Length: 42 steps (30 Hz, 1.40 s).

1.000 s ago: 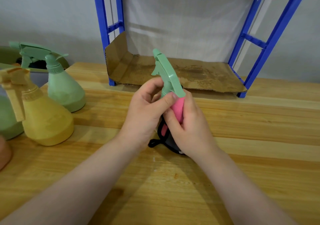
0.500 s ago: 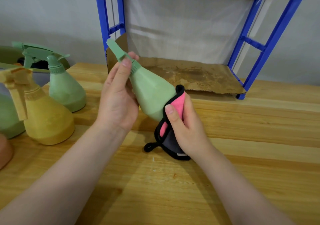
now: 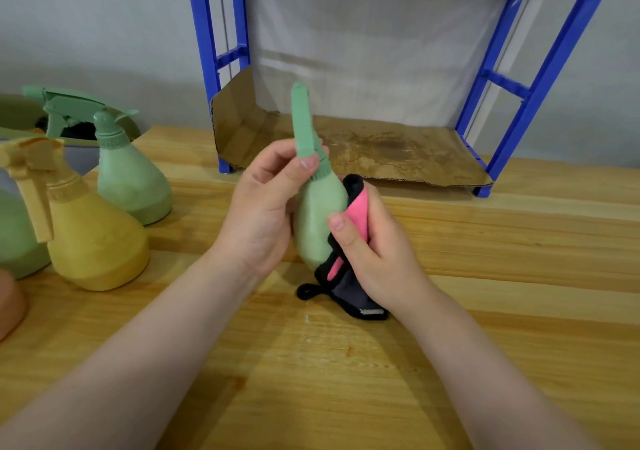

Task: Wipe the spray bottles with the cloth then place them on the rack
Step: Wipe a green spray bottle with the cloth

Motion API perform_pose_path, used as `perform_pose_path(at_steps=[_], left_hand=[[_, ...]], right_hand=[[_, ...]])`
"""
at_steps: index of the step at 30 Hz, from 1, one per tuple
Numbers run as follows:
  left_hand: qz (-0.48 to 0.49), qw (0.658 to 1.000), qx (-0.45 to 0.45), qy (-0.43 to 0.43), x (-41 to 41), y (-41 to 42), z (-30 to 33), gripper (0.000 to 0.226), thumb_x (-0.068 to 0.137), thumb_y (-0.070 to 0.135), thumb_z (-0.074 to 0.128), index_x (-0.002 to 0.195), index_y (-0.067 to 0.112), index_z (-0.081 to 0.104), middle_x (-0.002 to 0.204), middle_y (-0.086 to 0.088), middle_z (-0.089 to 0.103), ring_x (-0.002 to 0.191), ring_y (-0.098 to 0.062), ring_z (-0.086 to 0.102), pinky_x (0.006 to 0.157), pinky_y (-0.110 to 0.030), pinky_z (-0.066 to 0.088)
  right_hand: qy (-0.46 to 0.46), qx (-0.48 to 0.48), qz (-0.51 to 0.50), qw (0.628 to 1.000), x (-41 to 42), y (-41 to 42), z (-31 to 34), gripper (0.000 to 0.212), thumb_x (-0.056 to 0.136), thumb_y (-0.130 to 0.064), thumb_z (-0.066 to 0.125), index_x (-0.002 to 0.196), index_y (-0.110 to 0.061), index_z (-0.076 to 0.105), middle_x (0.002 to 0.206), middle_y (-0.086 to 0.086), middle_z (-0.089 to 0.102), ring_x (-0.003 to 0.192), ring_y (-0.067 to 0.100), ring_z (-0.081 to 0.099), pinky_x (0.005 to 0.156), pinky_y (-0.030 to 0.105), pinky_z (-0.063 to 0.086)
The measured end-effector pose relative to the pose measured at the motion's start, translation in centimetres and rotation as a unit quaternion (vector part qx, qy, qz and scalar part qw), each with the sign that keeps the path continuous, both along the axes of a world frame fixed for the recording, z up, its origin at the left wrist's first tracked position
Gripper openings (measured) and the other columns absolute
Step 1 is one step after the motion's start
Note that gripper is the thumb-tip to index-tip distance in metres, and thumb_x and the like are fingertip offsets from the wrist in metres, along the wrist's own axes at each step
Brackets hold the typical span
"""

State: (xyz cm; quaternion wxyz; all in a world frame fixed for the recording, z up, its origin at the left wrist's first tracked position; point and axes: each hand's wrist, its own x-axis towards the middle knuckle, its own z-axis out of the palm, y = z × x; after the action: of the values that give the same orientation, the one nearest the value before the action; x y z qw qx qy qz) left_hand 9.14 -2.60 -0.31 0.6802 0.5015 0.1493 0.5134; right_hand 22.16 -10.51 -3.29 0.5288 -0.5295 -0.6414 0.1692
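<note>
A pale green spray bottle (image 3: 317, 221) is held above the wooden table (image 3: 485, 276), nearly upright, nozzle pointing up. My left hand (image 3: 263, 207) grips its neck and trigger head, thumb across the collar. My right hand (image 3: 367, 241) holds a pink and black cloth (image 3: 356, 207) pressed against the bottle's right side, thumb on the bottle's body. The cloth's dark grey tail and loop hang down to the table. Behind stands the blue rack (image 3: 540, 79), its bottom shelf lined with brown cardboard (image 3: 381, 148).
At the left of the table stand a yellow spray bottle (image 3: 93, 231) and a green spray bottle (image 3: 128, 169). Another green bottle (image 3: 17, 235) and an orange object (image 3: 10, 304) are cut off at the left edge. A green basin (image 3: 20, 117) sits behind them.
The bottle has swung from a leftward tilt to nearly upright. My left hand moved right with it, and the cloth in my right hand slid up the bottle's side.
</note>
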Motion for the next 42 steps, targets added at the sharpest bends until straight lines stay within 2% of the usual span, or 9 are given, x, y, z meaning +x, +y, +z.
perform_pose_path(at_steps=[8,12,15,19,25,30,35,39,42], left_hand=[[-0.064,0.995,0.040,0.059,0.8,-1.2,-0.6,0.015,0.078,0.013,0.068,0.094,0.012,0.068,0.088,0.004,0.070,0.084,-0.008,0.065,0.077,-0.023,0.054],[-0.040,0.996,0.046,0.071,0.8,-1.1,-0.3,0.020,0.077,0.016,0.070,0.097,0.011,0.071,0.091,0.001,0.071,0.088,-0.013,0.065,0.083,-0.026,0.055],[-0.023,0.999,-0.003,0.045,0.7,-0.8,-0.4,0.021,0.079,0.019,0.068,0.099,0.011,0.070,0.093,-0.003,0.071,0.089,-0.018,0.066,0.087,-0.033,0.055],[-0.013,0.999,-0.031,0.003,0.4,-0.4,-0.3,0.031,0.079,0.024,0.070,0.107,0.009,0.067,0.100,-0.007,0.069,0.094,-0.020,0.064,0.089,-0.036,0.055],[-0.013,0.999,0.021,0.028,0.6,-0.9,-0.4,0.023,0.080,0.022,0.072,0.102,0.014,0.070,0.097,-0.003,0.070,0.093,-0.018,0.065,0.086,-0.034,0.055],[0.016,1.000,0.001,-0.019,1.0,-1.7,-0.6,0.024,0.079,0.019,0.069,0.102,0.011,0.071,0.095,-0.004,0.071,0.089,-0.016,0.067,0.081,-0.029,0.055],[0.064,0.994,-0.069,-0.053,0.4,-0.9,-0.3,0.021,0.077,0.025,0.070,0.095,0.015,0.070,0.094,0.000,0.071,0.090,-0.013,0.066,0.084,-0.032,0.055],[0.102,0.980,-0.142,-0.093,-0.4,-0.1,0.3,0.038,0.077,0.036,0.070,0.108,0.015,0.070,0.100,-0.001,0.073,0.096,-0.015,0.068,0.090,-0.038,0.057],[0.113,0.969,-0.180,-0.125,-1.1,0.5,0.6,0.042,0.078,0.042,0.070,0.112,0.017,0.070,0.098,-0.002,0.073,0.096,-0.018,0.070,0.083,-0.041,0.058]], right_hand=[[0.029,-0.004,0.004,1.000,-0.2,-0.5,0.9,0.017,0.093,-0.048,0.051,0.102,-0.034,0.055,0.075,-0.011,0.056,0.072,0.003,0.058,0.067,0.022,0.050],[0.185,-0.038,0.062,0.980,0.1,-0.1,0.4,0.035,0.087,-0.030,0.055,0.121,-0.029,0.060,0.123,0.007,0.065,0.118,0.023,0.060,0.104,0.048,0.047],[0.209,0.000,0.039,0.977,-0.1,0.1,0.4,0.053,0.081,-0.014,0.058,0.132,-0.022,0.049,0.130,0.003,0.060,0.121,0.016,0.058,0.101,0.036,0.049],[0.150,0.068,-0.039,0.985,-0.7,0.0,0.1,0.038,0.084,-0.032,0.070,0.119,-0.025,0.056,0.116,-0.004,0.066,0.109,0.012,0.064,0.089,0.025,0.050],[0.044,0.065,-0.043,0.996,-0.9,-0.1,0.0,0.049,0.098,-0.033,0.053,0.145,-0.020,0.046,0.136,-0.005,0.060,0.128,0.009,0.054,0.106,0.036,0.045],[0.123,0.020,-0.007,0.992,-0.6,-0.1,0.8,0.034,0.095,-0.031,0.059,0.130,-0.031,0.058,0.119,-0.018,0.068,0.115,-0.002,0.061,0.092,0.014,0.045],[0.172,-0.046,0.021,0.984,-0.7,0.1,0.3,0.046,0.094,-0.046,0.052,0.136,-0.028,0.056,0.127,-0.010,0.067,0.120,0.008,0.061,0.099,0.030,0.048],[0.188,-0.058,0.056,0.979,-0.9,0.0,0.2,0.054,0.092,-0.051,0.047,0.143,-0.035,0.047,0.131,-0.017,0.062,0.122,0.000,0.058,0.102,0.028,0.047],[0.212,-0.081,0.058,0.972,-1.5,0.0,0.0,0.046,0.089,-0.058,0.048,0.134,-0.050,0.048,0.134,-0.010,0.062,0.124,0.016,0.059,0.106,0.048,0.046]])
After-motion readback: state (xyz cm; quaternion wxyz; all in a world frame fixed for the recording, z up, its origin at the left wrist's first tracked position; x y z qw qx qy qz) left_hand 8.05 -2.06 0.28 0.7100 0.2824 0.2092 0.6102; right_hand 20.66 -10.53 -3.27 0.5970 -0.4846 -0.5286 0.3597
